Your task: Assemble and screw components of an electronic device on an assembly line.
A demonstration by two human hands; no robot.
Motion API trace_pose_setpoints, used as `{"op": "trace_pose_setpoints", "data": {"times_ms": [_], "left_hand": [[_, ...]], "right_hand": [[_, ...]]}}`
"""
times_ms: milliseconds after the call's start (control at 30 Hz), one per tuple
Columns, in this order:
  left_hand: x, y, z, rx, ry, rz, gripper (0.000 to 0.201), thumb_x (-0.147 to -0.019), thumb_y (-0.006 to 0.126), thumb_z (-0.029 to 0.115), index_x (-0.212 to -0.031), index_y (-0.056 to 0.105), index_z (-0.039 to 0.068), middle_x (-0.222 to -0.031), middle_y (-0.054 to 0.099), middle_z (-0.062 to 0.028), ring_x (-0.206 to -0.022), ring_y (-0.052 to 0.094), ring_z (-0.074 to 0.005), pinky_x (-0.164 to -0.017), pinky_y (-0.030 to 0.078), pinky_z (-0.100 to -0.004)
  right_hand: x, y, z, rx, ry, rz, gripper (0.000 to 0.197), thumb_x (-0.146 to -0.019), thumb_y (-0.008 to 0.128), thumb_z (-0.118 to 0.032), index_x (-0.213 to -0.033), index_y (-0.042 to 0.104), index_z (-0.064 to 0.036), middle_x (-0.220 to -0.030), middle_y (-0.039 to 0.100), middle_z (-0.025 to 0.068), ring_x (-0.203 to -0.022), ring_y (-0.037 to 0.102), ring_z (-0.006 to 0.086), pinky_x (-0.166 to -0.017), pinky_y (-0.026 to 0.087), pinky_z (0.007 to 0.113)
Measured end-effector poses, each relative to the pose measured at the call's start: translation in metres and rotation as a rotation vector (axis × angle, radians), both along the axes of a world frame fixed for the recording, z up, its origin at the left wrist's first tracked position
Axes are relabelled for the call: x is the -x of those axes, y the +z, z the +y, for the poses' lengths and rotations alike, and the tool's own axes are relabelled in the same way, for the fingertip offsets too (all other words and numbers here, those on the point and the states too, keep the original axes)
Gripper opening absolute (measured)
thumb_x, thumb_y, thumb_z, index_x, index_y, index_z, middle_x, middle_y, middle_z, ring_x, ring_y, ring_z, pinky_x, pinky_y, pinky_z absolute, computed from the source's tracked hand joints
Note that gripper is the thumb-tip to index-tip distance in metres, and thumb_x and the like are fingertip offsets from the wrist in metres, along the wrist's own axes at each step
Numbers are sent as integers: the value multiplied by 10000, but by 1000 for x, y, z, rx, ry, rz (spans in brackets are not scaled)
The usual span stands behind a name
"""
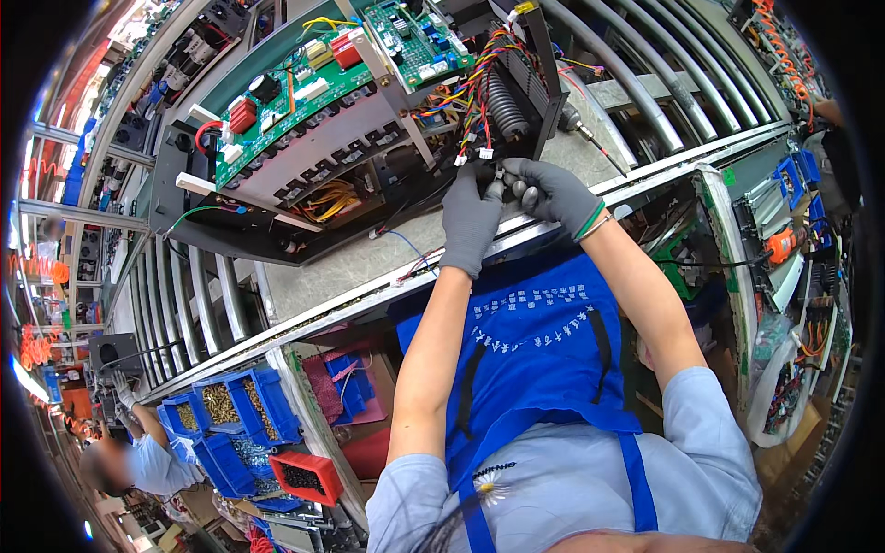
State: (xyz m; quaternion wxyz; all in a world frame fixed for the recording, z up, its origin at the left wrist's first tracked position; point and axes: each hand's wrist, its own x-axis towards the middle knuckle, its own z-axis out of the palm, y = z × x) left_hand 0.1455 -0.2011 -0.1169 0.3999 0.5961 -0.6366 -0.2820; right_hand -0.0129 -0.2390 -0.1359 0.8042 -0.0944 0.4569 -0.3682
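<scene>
My left hand (470, 219) and my right hand (559, 194), both in grey gloves, meet at the near right corner of a black metal chassis (221, 241). Their fingers are closed in pinches, nearly touching; whatever small thing lies between them is too hidden to name. Just above the fingertips hangs a bundle of coloured wires (486, 78) with white plugs (485, 153) at its ends. Green circuit boards (304, 115) with red and black components sit on the chassis. A black coil-shaped part (502, 109) shows inside its right end.
Metal conveyor rollers (636, 92) run beyond the right side. A driver with a long bit (581, 127) lies right of the chassis. Blue bins of screws (219, 404) and a red bin (307, 477) stand lower left. Another person (147, 461) works at far left. An orange power tool (784, 244) is at right.
</scene>
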Motion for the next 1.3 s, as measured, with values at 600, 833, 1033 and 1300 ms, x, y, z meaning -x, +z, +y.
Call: {"op": "trace_pose_setpoints", "data": {"times_ms": [600,833,1033,1300], "left_hand": [[5,2,6,97,101,-83,427,-737,741,203,-1122,644,43,-974,693,-155,-933,663,-290,-820,505,-362],[-4,10,6,-96,120,76,430,-753,733,206,-1148,647,59,-1013,691,-167,-923,671,-280,-809,509,-353],[1,10,6,-11,128,42,406,-759,728,197,-1133,650,57,-1014,693,-155,-930,670,-278,-810,510,-350],[0,-10,-2,70,102,-89,401,-745,708,209,-1117,657,69,-1013,678,-144,-926,649,-319,-798,508,-391]], "right_hand": [[3,6,-11,-7,44,-10,156,-868,665,-184,-828,606,-45,-652,584,1,-480,511,29,-317,367,120],[-3,9,-7,44,-7,39,137,-864,649,-157,-858,629,-22,-693,600,6,-517,531,28,-347,387,112],[1,5,-1,180,9,59,142,-856,647,-133,-903,641,1,-759,612,14,-562,517,13,-376,364,108],[-1,15,-1,145,16,139,168,-857,653,-168,-902,642,-7,-728,597,-3,-550,507,14,-375,347,111]]}}
